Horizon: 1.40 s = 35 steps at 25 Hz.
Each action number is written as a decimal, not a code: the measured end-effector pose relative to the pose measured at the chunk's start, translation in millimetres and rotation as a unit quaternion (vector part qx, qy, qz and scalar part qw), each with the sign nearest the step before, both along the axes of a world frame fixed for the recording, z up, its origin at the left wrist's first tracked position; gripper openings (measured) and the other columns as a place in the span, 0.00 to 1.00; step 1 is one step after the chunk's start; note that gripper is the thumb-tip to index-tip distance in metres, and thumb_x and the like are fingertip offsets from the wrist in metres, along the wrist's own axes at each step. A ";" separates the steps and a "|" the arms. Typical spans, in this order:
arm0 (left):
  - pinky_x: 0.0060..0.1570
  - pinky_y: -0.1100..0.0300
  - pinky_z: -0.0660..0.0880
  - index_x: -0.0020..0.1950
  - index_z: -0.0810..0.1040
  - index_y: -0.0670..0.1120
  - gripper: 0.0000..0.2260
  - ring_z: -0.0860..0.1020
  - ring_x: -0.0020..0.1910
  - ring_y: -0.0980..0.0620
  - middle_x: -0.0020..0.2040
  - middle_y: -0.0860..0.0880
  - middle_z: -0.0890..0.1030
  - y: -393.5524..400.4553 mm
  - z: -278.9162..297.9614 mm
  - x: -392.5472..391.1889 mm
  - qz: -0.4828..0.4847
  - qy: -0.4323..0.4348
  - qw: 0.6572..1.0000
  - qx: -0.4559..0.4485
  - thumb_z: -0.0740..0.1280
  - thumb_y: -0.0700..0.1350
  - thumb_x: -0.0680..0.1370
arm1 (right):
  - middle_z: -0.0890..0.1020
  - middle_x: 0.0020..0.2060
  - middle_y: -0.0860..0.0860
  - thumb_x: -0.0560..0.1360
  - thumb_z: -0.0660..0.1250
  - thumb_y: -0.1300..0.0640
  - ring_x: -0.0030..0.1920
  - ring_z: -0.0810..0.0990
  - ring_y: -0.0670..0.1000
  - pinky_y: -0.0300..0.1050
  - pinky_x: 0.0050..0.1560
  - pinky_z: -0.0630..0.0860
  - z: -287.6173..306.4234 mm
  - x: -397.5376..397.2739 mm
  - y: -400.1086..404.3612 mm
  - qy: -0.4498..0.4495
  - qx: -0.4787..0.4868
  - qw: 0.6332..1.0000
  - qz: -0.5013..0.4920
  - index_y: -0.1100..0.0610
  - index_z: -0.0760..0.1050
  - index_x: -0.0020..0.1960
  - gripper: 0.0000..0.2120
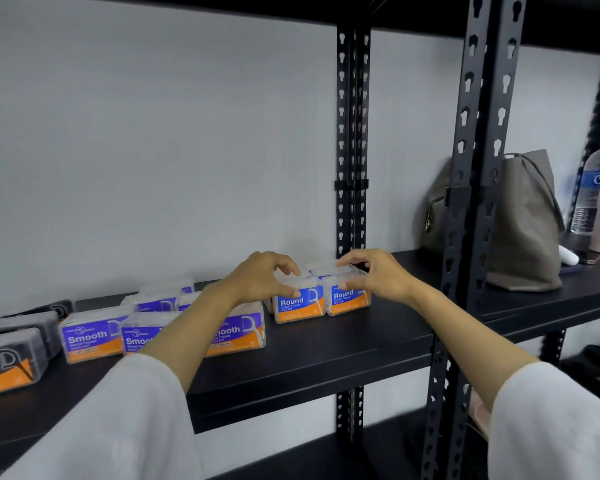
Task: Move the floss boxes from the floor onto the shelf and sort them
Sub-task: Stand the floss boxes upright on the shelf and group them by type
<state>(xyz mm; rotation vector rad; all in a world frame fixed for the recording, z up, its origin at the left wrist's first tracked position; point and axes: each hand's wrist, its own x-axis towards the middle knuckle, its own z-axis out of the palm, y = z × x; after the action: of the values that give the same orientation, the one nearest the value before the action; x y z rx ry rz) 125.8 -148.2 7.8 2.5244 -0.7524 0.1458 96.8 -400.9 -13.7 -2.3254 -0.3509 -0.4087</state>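
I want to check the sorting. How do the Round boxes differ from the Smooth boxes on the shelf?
The Round boxes carry blue labels; the Smooth boxes carry purple ones. The Round boxes sit further right and deeper on the shelf; the Smooth boxes sit left, nearer the front edge. The left hand and right hand grip the Round boxes; no hand touches the Smooth boxes. Both have clear lids and orange bands.

Floss boxes and other things on my black metal shelf (pixel 326 355), counted by kind.

I count two clear plastic boxes with blue-and-orange "Round" labels (pixel 298 304) in front near the shelf's right end, with more clear lids behind them that I cannot count; three clear boxes with purple-and-orange "Smooth" labels (pixel 92 336) along the front, at least two more behind; three dark grey charcoal boxes (pixel 7 362) at the left edge; one grey-brown fabric bag (pixel 523 230); one clear water bottle (pixel 589 192).
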 end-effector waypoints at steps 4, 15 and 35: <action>0.55 0.64 0.68 0.69 0.69 0.56 0.26 0.67 0.67 0.56 0.72 0.52 0.67 0.3 7.7 11.0 -0.004 0.023 1.000 0.002 0.73 0.54 0.72 | 0.68 0.69 0.47 0.65 0.76 0.45 0.68 0.69 0.49 0.48 0.66 0.71 18.4 18.0 6.1 0.099 -0.040 0.992 0.061 0.42 0.70 0.65 0.30; 0.68 0.52 0.68 0.75 0.60 0.52 0.37 0.67 0.70 0.51 0.75 0.51 0.64 5.8 -1.4 37.7 0.033 0.116 0.989 0.084 0.71 0.61 0.71 | 0.63 0.70 0.48 0.69 0.74 0.46 0.67 0.68 0.49 0.44 0.64 0.70 13.7 48.6 8.2 0.171 -0.148 0.971 0.081 0.47 0.60 0.73 0.38; 0.62 0.56 0.69 0.74 0.60 0.49 0.34 0.70 0.67 0.51 0.73 0.51 0.66 -5.1 7.4 3.6 0.007 0.132 0.986 0.106 0.70 0.58 0.73 | 0.62 0.72 0.49 0.66 0.75 0.44 0.67 0.69 0.50 0.51 0.67 0.71 21.8 17.2 -0.6 0.205 -0.176 0.959 0.088 0.50 0.56 0.75 0.45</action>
<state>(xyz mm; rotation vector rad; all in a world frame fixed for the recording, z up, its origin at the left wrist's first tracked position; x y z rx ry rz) 129.5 -153.3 15.2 2.6764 -0.6740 -0.2739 114.1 -401.5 8.0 -2.6163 -0.4474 0.2441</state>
